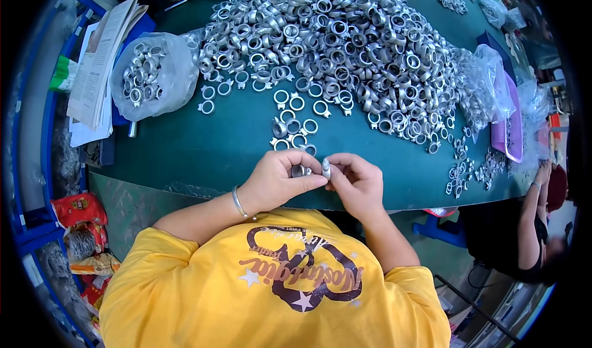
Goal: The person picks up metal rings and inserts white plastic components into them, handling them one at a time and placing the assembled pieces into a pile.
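My left hand [275,179], with a silver bangle at its wrist, has its thumb and fingers closed on a small metal ring [326,168]. The ring is seen edge-on, and my right hand [359,184] pinches it from the other side. A second metal ring [298,170] shows inside the curl of my left fingers. Just beyond my hands, several loose silver rings with small lugs [310,126] lie on the green tabletop [203,144]. Behind them rises a large heap of the same kind of rings [333,40].
A clear plastic bag of rings [154,77] stands at the left beside stacked papers [102,70]. To the right are smaller piles of rings [457,178], plastic bags [493,80] and a purple tray [513,123]. Another person's arm [531,225] is at the far right.
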The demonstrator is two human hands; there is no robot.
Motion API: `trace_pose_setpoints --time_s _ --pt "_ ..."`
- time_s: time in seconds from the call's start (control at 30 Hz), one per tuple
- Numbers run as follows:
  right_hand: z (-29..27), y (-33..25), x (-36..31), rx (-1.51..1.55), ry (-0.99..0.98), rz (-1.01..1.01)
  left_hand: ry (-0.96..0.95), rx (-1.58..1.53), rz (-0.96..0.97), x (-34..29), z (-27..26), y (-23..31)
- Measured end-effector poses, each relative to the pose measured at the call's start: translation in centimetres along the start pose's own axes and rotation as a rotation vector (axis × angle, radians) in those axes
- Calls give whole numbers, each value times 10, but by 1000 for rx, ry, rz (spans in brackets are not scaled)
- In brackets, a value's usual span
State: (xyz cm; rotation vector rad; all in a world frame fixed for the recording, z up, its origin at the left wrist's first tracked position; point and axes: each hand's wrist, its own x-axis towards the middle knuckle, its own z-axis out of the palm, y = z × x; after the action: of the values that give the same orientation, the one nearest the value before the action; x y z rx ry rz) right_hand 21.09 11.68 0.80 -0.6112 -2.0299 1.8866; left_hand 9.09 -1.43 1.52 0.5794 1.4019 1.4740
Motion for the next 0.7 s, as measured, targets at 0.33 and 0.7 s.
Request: trace_pose_setpoints --time_s 0.33,0.7 --pt "-11 1 1 503 -204 183 36 402 406 -1 -1 4" --pt "3 -9 12 -276 -94 -513 -86 -605 -418 -4 -25 -13"
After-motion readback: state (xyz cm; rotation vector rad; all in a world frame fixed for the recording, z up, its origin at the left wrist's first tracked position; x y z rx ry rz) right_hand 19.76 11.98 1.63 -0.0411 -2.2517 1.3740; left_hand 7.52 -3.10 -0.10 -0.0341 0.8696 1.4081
